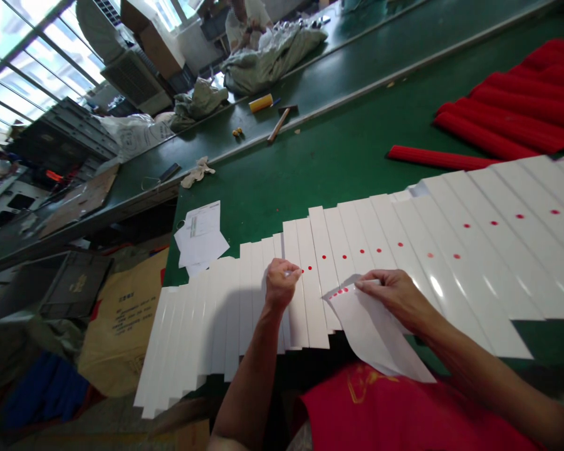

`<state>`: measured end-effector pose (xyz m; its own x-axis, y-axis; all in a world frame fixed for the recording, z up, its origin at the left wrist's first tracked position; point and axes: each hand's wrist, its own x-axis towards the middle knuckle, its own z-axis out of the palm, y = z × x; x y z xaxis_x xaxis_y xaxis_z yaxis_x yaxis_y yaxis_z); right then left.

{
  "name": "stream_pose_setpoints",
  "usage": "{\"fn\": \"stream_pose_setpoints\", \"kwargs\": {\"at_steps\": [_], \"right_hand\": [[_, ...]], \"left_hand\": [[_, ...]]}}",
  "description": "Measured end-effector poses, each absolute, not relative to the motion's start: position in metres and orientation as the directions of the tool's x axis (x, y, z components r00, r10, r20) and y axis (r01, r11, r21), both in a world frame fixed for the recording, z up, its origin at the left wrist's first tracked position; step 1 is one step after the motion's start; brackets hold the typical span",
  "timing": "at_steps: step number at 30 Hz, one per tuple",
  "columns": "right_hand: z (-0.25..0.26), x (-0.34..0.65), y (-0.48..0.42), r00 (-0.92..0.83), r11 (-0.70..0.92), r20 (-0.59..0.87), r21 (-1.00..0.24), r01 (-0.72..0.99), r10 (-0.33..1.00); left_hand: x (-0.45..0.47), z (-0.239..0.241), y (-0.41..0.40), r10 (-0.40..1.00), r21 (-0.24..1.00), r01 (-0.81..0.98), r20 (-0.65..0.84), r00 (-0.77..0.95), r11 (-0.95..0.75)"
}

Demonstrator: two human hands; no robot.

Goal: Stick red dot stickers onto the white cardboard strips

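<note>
Long white flat boxes or strips (256, 282) lie side by side, overlapping, across the green table; many toward the right carry a single red dot. My left hand (281, 283) is pinched just above one of them, with a small red dot sticker (302, 271) at its fingertips. Beside it, another red dot (310, 268) sits on the neighbouring strip. My right hand (397, 295) grips the top edge of a white sticker sheet (380, 335) between thumb and fingers. Several red dots (341, 291) line the sheet's upper left edge, and its lower part hangs curled toward me.
Red ribbed pieces (512, 113) are stacked at the far right, with one red piece (442, 158) apart. Papers (200, 235) lie on the table's left. A hammer (278, 125), a yellow roll (261, 103) and a rag (197, 172) are farther back. Another person (247, 25) sits beyond.
</note>
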<state>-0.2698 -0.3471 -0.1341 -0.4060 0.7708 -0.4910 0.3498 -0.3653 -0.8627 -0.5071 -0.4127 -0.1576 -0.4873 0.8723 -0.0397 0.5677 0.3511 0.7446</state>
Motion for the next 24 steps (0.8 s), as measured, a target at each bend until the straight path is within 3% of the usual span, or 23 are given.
{"fn": "stream_pose_setpoints", "kwargs": {"at_steps": [20, 24], "right_hand": [[-0.136, -0.274, -0.354, -0.449, -0.354, -0.504, -0.855, 0.379, 0.738], [-0.134, -0.275, -0.354, -0.446, -0.353, -0.499, -0.859, 0.372, 0.743]], "left_hand": [[-0.512, -0.16, -0.416, 0.749, 0.505, 0.602, -0.149, -0.645, 0.619], [-0.508, -0.167, -0.417, 0.769, 0.413, 0.689, -0.044, -0.638, 0.595]]}}
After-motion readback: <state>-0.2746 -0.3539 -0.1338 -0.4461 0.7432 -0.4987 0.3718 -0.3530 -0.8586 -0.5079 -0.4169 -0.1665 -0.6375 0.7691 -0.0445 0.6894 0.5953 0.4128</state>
